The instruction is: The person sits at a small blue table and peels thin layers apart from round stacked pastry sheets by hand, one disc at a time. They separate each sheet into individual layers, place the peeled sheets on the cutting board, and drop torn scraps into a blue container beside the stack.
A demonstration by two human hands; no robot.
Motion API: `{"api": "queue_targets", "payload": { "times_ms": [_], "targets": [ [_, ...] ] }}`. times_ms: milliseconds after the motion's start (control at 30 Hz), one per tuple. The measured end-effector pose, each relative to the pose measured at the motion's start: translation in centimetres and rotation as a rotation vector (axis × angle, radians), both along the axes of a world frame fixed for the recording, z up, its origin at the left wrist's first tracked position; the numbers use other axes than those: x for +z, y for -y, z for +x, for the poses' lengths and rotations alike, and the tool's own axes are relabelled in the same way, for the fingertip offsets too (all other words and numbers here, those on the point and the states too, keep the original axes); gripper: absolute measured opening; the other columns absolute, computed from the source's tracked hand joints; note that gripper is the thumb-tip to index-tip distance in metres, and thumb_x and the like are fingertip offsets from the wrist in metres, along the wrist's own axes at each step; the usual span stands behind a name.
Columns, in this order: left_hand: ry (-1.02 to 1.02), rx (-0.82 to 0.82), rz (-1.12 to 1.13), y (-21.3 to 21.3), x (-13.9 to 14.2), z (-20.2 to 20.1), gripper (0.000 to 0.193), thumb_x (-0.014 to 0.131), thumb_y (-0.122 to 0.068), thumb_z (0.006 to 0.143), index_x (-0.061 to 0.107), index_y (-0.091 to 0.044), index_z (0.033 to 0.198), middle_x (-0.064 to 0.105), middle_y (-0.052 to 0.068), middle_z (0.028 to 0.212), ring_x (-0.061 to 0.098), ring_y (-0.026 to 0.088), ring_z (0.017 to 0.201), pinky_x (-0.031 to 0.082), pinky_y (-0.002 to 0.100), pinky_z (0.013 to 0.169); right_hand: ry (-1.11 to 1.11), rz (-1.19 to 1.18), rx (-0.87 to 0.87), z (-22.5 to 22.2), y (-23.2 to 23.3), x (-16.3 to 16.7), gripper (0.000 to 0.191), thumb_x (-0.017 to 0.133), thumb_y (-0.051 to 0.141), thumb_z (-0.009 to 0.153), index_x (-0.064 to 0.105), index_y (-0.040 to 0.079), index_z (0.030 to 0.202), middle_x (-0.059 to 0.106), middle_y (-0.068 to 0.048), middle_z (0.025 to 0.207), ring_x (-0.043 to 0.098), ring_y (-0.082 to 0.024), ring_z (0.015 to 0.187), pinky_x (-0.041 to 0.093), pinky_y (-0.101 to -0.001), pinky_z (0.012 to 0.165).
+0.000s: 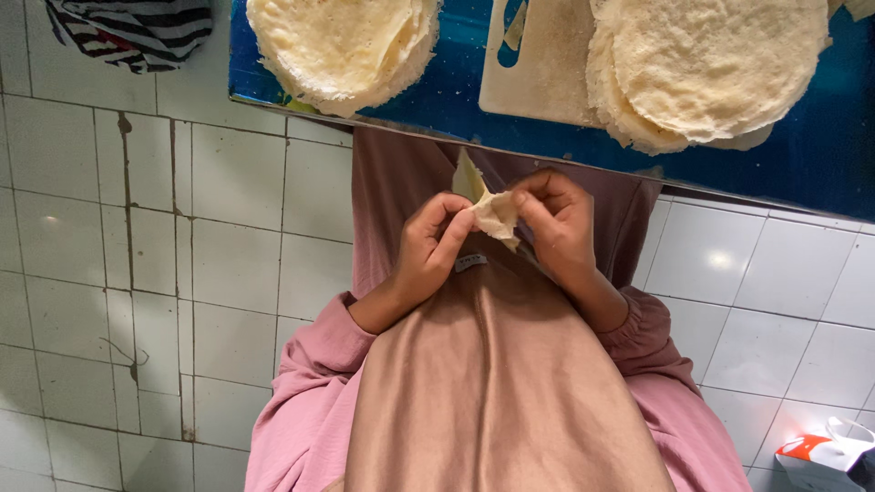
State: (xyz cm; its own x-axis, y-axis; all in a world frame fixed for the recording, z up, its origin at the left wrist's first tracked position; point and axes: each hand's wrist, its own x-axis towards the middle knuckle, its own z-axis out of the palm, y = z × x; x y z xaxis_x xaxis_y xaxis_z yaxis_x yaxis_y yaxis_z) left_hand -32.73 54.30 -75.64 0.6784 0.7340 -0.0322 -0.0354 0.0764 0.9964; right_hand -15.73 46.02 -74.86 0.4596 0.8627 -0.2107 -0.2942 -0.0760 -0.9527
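Close to my body, just below the table edge, both hands hold a small folded piece of pale thin dough sheet (495,215). My left hand (427,251) pinches its left side with thumb and fingers. My right hand (561,228) grips its right side, fingers curled over the top. A pointed flap of the sheet sticks up between my hands. My pink sleeves and brown apron fill the lower middle of the view.
A blue table (456,87) runs along the top. It carries a stack of round dough sheets (342,46) at left, a pale cutting board (538,77) and a larger stack (711,68) at right. A striped cloth (132,32) lies top left. White floor tiles surround me; a white-and-orange bag (825,456) sits bottom right.
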Motion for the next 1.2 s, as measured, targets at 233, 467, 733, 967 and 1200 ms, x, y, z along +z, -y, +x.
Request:
{"api": "queue_targets", "payload": {
  "times_ms": [233,467,733,967,1200],
  "targets": [
    [-0.024,-0.008,0.048,-0.4,0.0,0.3,0.01,0.054,-0.009,0.108,0.06,-0.001,0.105,0.058,0.0,0.095,0.053,0.005,0.085,0.047,0.021,0.076,-0.029,0.06,0.23,-0.5,-0.6,0.3,0.03,0.074,0.009,0.093,0.061,0.0,0.119,0.068,-0.004,0.107,0.066,-0.009,0.099,0.054,-0.0236,0.087],
    [0.281,-0.004,-0.158,-1.2,0.1,-0.4,0.012,0.048,-0.011,0.11,0.057,-0.003,0.106,0.059,0.003,0.103,0.055,0.008,0.094,0.048,0.024,0.089,-0.125,0.037,0.001,-0.4,-0.8,0.8,0.013,0.072,0.004,0.102,0.068,-0.005,0.11,0.074,-0.01,0.102,0.069,-0.011,0.088,0.056,-0.0247,0.08],
    [0.23,-0.078,-0.126,-0.7,2.4,-0.6,0.057,0.069,-0.031,0.103,0.046,-0.001,0.144,0.057,0.005,0.136,0.055,0.011,0.124,0.048,0.027,0.105,0.739,0.257,-0.017,-4.3,-0.3,3.8,0.016,0.076,-0.002,0.096,0.065,-0.003,0.108,0.072,-0.012,0.109,0.07,-0.012,0.092,0.057,-0.0246,0.08],
    [0.176,0.034,-0.161,0.0,3.0,-2.0,0.044,0.055,-0.028,0.112,0.061,0.003,0.143,0.071,0.01,0.129,0.064,0.011,0.116,0.053,0.025,0.101,0.365,0.182,-0.054,-5.3,0.0,4.7,0.018,0.072,-0.006,0.098,0.066,-0.002,0.115,0.073,-0.009,0.107,0.071,-0.01,0.097,0.059,-0.0244,0.085],
    [-0.015,0.247,0.392,0.0,3.9,-3.2,0.03,0.058,-0.024,0.11,0.071,-0.003,0.128,0.072,0.012,0.114,0.071,0.016,0.103,0.057,0.027,0.088,0.146,0.19,-0.011,-5.4,0.0,5.4,0.027,0.065,-0.003,0.103,0.06,-0.001,0.13,0.071,-0.007,0.11,0.068,-0.009,0.097,0.056,-0.0231,0.085]
  ]
}}
